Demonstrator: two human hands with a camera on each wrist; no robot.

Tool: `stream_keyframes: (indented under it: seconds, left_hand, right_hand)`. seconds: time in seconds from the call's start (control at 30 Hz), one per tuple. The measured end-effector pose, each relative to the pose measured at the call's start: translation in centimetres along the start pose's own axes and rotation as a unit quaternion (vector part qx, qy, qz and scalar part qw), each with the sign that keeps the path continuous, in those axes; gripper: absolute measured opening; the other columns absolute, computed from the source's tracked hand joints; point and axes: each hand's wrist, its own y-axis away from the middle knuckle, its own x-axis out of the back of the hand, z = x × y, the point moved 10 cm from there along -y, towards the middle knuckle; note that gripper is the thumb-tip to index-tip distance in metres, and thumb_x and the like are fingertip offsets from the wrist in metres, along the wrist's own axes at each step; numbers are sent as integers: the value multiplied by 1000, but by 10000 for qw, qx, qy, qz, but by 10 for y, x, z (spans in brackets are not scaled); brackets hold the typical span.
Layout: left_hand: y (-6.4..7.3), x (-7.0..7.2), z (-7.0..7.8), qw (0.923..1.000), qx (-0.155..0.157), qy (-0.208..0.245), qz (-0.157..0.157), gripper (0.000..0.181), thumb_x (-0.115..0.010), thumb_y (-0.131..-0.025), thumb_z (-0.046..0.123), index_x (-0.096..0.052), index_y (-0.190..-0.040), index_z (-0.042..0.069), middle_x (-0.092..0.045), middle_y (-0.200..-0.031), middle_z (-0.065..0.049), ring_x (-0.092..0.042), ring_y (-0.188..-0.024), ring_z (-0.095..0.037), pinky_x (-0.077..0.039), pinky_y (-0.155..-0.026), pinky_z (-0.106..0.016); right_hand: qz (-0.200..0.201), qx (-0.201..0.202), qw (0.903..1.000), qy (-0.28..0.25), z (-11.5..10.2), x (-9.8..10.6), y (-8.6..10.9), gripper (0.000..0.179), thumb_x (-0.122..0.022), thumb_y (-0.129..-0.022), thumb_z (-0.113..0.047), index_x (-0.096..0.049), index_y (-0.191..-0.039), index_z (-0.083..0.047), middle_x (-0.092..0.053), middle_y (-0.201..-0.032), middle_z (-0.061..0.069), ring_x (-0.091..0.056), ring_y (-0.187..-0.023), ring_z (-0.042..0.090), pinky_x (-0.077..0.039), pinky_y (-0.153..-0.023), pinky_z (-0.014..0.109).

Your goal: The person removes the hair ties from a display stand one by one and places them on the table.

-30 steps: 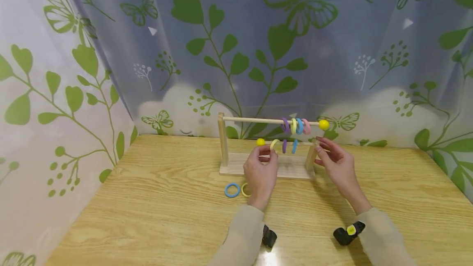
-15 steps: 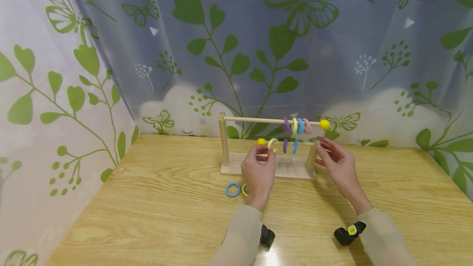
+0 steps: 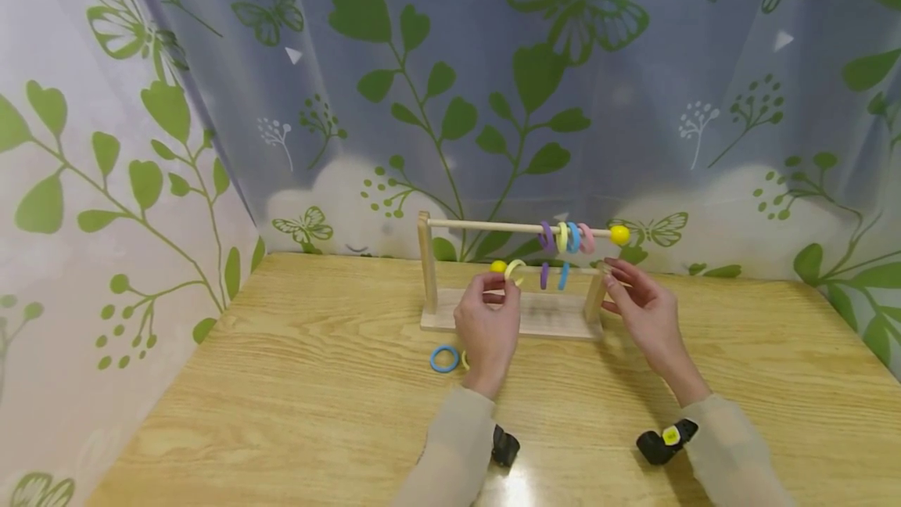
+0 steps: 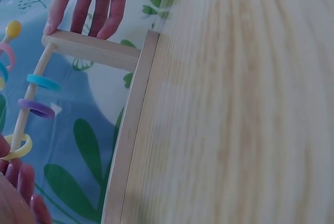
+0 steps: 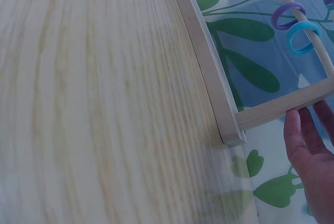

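Note:
With thumb and fingers my left hand [image 3: 489, 327] pinches a pale yellow ring [image 3: 509, 267], which appears to be around the lower rod close to its yellow end ball [image 3: 498, 266]. Farther right on that rod hang a purple ring [image 3: 544, 276] and a blue ring [image 3: 563, 276]. My right hand [image 3: 644, 311] rests its fairly straight fingers against the outer side of the wooden stand's right post [image 5: 282, 104], thumb near the post's top. In the left wrist view only part of the left hand shows, at the yellow ring [image 4: 22, 152].
The upper rod [image 3: 486, 226] carries purple, yellow, blue and pink rings near its yellow ball [image 3: 619, 235]. On the table, a blue ring [image 3: 432, 358] lies left of a yellow ring [image 3: 464, 361] mostly hidden by my left wrist. A patterned curtain [image 3: 450, 131] hangs behind the stand.
My left hand has shifted slightly left with the yellow ring, bringing it nearer the lower rod's ball. More of the yellow ring on the table is covered. The right hand stays at the post.

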Motion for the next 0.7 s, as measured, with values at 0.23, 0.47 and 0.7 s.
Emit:
stream_keyframes:
  seconds: [0.23,0.47,0.7]
  left_hand:
    - [-2,4,-3,9999,70,131,57,5,-74,-88,18,-76,-93,17,-78,-86,4,-70,-68,-11,-54,-62,-24]
    - [-6,9,-5,9998,36,165,57,6,-73,-90,18,-76,-95,17,-78,-88,3,-70,-69,-13,-54,-61,-24]
    - [-10,12,-7,9998,100,49,160,6,-74,-89,20,-76,-94,18,-78,-86,5,-69,-67,-10,-53,-61,-24]
  right_hand:
    - [8,1,9999,-106,2,1,-1,43,-62,-102,-16,-57,-142,1,-67,-114,-20,-68,-100,-5,-60,-77,20]
    - [-2,56,10000,3,2,1,-1,43,-62,-103,-17,-57,-142,-1,-66,-115,-20,-68,-100,-6,-60,-77,20]
    - [12,50,10000,80,2,1,-1,43,-62,-103,-18,-57,-142,0,-65,-114,-21,-68,-98,-7,-61,-77,21]
